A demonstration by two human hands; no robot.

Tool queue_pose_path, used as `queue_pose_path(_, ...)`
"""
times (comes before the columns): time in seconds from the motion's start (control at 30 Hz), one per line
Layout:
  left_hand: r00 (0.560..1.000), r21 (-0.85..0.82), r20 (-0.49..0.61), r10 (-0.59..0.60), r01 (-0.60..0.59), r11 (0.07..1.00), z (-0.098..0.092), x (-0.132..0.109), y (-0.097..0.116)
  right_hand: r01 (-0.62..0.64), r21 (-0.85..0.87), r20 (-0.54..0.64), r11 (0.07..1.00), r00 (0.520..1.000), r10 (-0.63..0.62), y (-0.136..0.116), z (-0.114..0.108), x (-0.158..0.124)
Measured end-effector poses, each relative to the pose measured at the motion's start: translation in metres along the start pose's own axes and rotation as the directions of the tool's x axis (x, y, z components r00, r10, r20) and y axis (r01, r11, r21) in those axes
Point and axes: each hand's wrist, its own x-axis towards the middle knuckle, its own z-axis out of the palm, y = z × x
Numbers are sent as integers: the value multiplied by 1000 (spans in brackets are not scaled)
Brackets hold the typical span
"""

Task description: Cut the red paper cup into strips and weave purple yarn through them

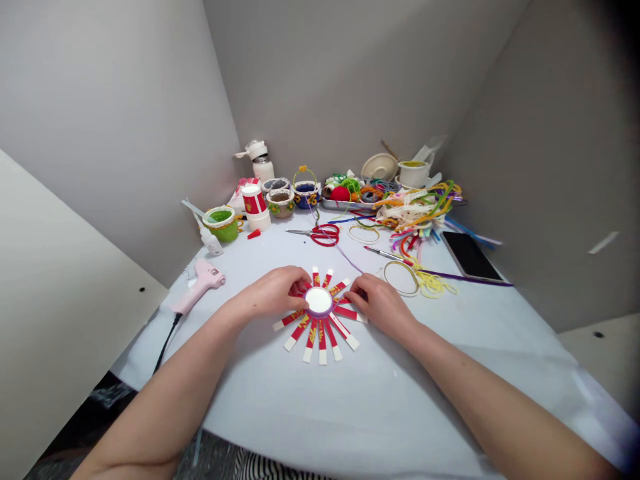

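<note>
A paper cup cut into red-and-white strips (320,327) lies flattened like a star on the white table (350,400), its round white base facing up with a purple cord around the rim. My left hand (273,293) rests on the strips at the base's left side, fingers curled and pinching at the rim. Mirroring it on the right side, my right hand (380,303) has its fingertips pressed at the purple cord. What exactly the fingertips hold is hidden.
A pink glue gun (200,283) lies at the left. Red scissors (320,233), a paintbrush (383,254), wire rings (400,277), a phone (470,257), small decorated cups (280,200), a green bowl (223,223) and a tray of yarn and ribbons (390,197) fill the far side.
</note>
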Motion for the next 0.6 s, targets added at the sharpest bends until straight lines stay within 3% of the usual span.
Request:
queue_pose_path(0.37, 994, -113, 107, 9, 3, 994, 7, 8, -11, 24, 2, -15, 1000, 1000, -24, 4, 4, -1)
queue_pose_path(0.5, 998, -65, -18, -67, 66, 996, 9, 2, 4, 24, 5, -14, 1000, 1000, -24, 7, 6, 0)
queue_pose_path(0.6, 990, 106, -134, -42, 57, 993, 23, -3, 21, 26, 8, -16, 1000, 1000, -26, 7, 7, 1)
